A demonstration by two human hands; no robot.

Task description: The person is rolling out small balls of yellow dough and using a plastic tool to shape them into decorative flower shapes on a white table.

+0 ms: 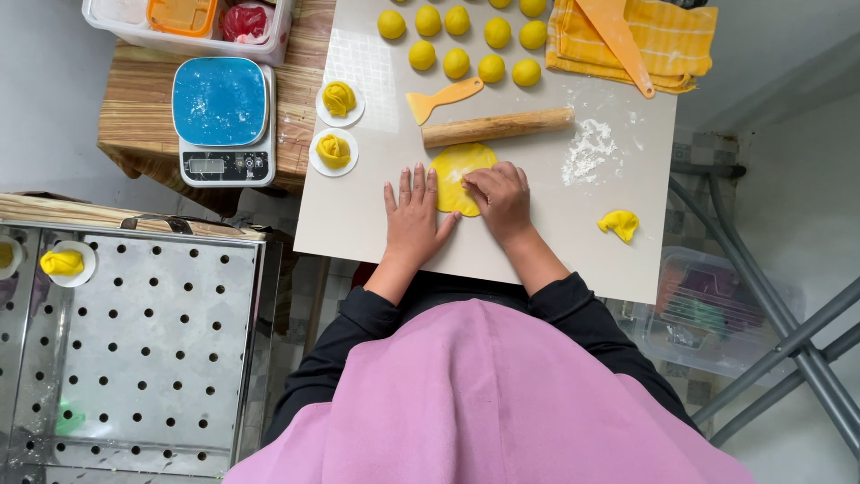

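We see the left hand (414, 218) lying flat and spread on the white board (358, 215), its fingertips at the edge of the yellow dough disc (455, 168). The right hand (500, 195) pinches the disc's right edge. A wooden rolling pin (498, 126) lies just beyond the disc.

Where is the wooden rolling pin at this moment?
In the head view, the wooden rolling pin lies across the white board, just beyond the flat yellow dough that both hands work, with the yellow scraper behind it.
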